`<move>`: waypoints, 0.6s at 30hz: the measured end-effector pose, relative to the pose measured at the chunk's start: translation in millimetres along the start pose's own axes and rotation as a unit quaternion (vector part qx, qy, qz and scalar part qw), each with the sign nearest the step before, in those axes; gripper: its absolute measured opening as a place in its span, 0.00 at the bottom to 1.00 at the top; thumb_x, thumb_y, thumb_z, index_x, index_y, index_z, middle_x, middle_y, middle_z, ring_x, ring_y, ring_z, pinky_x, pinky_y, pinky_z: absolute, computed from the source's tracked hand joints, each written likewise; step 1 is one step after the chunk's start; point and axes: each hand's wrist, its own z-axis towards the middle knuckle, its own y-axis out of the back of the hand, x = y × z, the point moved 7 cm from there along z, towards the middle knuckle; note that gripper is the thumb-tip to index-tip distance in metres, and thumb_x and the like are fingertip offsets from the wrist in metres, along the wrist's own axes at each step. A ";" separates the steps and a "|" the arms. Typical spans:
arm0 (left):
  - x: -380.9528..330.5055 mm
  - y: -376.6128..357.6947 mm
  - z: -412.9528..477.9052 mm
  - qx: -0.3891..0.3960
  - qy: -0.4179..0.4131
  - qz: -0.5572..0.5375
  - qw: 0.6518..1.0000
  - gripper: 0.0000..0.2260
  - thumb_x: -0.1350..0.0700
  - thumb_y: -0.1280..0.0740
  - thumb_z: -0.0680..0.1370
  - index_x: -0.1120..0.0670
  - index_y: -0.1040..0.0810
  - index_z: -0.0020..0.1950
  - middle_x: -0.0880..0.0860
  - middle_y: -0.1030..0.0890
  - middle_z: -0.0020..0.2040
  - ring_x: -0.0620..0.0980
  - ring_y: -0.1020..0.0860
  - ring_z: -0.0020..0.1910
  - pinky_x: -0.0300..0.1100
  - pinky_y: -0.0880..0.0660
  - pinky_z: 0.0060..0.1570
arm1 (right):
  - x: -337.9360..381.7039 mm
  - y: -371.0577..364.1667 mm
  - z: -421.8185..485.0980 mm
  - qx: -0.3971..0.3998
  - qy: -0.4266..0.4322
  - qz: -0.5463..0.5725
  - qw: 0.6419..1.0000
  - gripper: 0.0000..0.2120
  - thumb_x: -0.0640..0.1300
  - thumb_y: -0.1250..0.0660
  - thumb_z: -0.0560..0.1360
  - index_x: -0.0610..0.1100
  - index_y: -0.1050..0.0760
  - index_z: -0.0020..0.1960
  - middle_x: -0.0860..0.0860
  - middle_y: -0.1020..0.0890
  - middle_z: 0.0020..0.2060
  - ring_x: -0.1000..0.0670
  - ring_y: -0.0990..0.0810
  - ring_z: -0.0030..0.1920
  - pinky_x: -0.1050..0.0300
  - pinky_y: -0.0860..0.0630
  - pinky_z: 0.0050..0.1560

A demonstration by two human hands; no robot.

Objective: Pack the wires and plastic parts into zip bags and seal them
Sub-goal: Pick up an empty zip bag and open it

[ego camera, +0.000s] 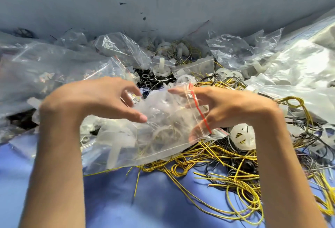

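Observation:
A clear zip bag (159,137) with a red seal strip hangs between my hands, holding white plastic parts and a coil of yellow wire. My left hand (101,101) grips the bag's left end, fingers curled over it and thumb lying on top. My right hand (228,108) is at the bag's mouth with fingers and thumb spread and straight, showing through the plastic past the red strip. Below lies a tangle of yellow and black wires (226,166). A white slotted plastic ball (243,137) sits just right of the bag.
Heaps of clear bags lie at the left (45,68) and right (299,75). Black rings (145,78) and more white parts (161,66) sit behind the hands. A blue cloth (145,202) covers the near table. A grey wall (163,1) closes the back.

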 end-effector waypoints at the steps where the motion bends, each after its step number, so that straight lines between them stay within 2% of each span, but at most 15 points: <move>1: -3.5 -6.0 3.3 0.017 -0.003 0.000 1.000 0.33 0.29 0.32 0.55 0.39 0.28 0.57 0.34 0.20 0.45 0.36 0.21 0.48 0.43 0.26 0.56 | -1.9 -0.4 1.1 0.000 -0.001 -0.024 1.000 0.49 0.53 0.21 0.62 0.62 0.46 0.75 0.60 0.37 0.73 0.58 0.30 0.66 0.62 0.32 0.64; 3: -8.1 -14.9 10.6 0.036 -0.012 0.013 0.999 0.23 0.36 0.28 0.64 0.44 0.25 0.54 0.36 0.18 0.41 0.35 0.21 0.43 0.39 0.25 0.50 | -5.3 0.7 6.9 0.000 -0.006 -0.110 0.994 0.41 0.46 0.24 0.68 0.53 0.40 0.75 0.51 0.30 0.70 0.50 0.27 0.66 0.56 0.29 0.64; 5: -10.2 -18.0 16.0 0.039 -0.023 0.003 0.999 0.12 0.44 0.27 0.70 0.48 0.23 0.48 0.41 0.17 0.36 0.35 0.20 0.36 0.37 0.28 0.39 | -6.4 -0.2 9.9 0.010 -0.016 -0.152 0.988 0.36 0.43 0.26 0.70 0.48 0.38 0.74 0.48 0.28 0.68 0.46 0.28 0.67 0.52 0.31 0.66; 7: -9.5 -15.2 12.5 0.036 -0.027 -0.023 0.999 0.07 0.51 0.28 0.73 0.52 0.25 0.42 0.45 0.17 0.32 0.39 0.19 0.31 0.38 0.31 0.37 | -3.3 -3.8 8.5 0.020 -0.012 -0.090 0.996 0.45 0.52 0.22 0.65 0.55 0.42 0.75 0.52 0.33 0.72 0.50 0.30 0.68 0.55 0.31 0.67; 9: -8.3 -7.6 -0.4 0.023 -0.025 -0.038 0.999 0.10 0.54 0.30 0.74 0.54 0.28 0.37 0.47 0.18 0.29 0.43 0.19 0.28 0.38 0.29 0.34 | 4.8 -7.9 3.7 0.024 -0.005 0.028 0.999 0.55 0.60 0.22 0.54 0.64 0.48 0.75 0.60 0.38 0.74 0.57 0.27 0.66 0.59 0.27 0.63; 11: -11.2 0.0 -16.4 0.010 -0.031 -0.027 0.999 0.10 0.52 0.31 0.72 0.54 0.27 0.35 0.47 0.19 0.27 0.44 0.20 0.25 0.36 0.29 0.30 | 10.1 -14.0 2.1 0.052 0.015 0.082 0.995 0.57 0.58 0.22 0.52 0.65 0.48 0.74 0.62 0.37 0.73 0.58 0.23 0.62 0.62 0.23 0.55; 13: -15.6 4.3 -29.0 0.017 -0.037 -0.007 0.999 0.06 0.44 0.32 0.67 0.45 0.24 0.38 0.45 0.19 0.28 0.41 0.20 0.25 0.37 0.29 0.32 | 13.9 -18.9 3.7 0.068 0.032 0.091 0.993 0.57 0.53 0.21 0.53 0.63 0.48 0.75 0.61 0.38 0.74 0.59 0.22 0.59 0.66 0.22 0.49; 14: -17.2 5.2 -31.7 0.023 -0.033 -0.004 0.999 0.10 0.39 0.31 0.64 0.41 0.23 0.39 0.43 0.18 0.29 0.40 0.20 0.27 0.38 0.29 0.34 | 14.0 -20.0 4.8 0.068 0.029 0.088 0.993 0.57 0.52 0.21 0.54 0.63 0.48 0.75 0.62 0.39 0.74 0.59 0.22 0.59 0.69 0.23 0.47; 16: -15.6 8.2 -28.6 0.005 -0.019 0.014 1.000 0.23 0.29 0.35 0.57 0.43 0.21 0.42 0.40 0.17 0.34 0.35 0.20 0.33 0.39 0.25 0.42 | 10.6 -22.0 7.3 0.057 0.009 0.063 0.996 0.57 0.49 0.19 0.56 0.65 0.48 0.75 0.64 0.39 0.73 0.61 0.24 0.61 0.74 0.25 0.48; 18: -15.9 14.4 -22.1 -0.049 -0.020 0.027 0.998 0.34 0.26 0.41 0.54 0.43 0.23 0.53 0.37 0.18 0.44 0.33 0.22 0.42 0.40 0.25 0.52 | 8.3 -23.7 9.3 0.046 -0.008 0.005 0.999 0.55 0.49 0.18 0.58 0.67 0.48 0.74 0.67 0.39 0.72 0.66 0.33 0.64 0.80 0.33 0.52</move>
